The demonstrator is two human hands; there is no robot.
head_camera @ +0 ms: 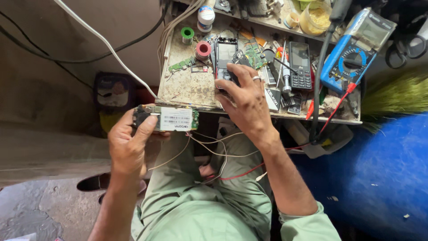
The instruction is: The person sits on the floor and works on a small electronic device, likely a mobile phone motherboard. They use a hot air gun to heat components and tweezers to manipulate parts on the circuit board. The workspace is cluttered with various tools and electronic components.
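My left hand [129, 145] holds a green circuit board [167, 118] with a white label, just below the bench's front edge. Thin white and red wires [214, 151] trail from the board over my lap. My right hand [247, 96], with a ring on one finger, reaches onto the workbench [187, 87] and grips a small dark part at the lower end of a black keypad phone [226, 51] lying face up. A second black keypad phone [300, 64] lies to the right, beyond several screwdrivers [285, 73].
A blue multimeter [352, 56] with red and black leads sits at the bench's right. Solder spools [203, 49], loose green boards [182, 65], a small jar [206, 17] and a yellow tub [315, 18] crowd the back. A blue drum [379, 174] stands right; cables hang left.
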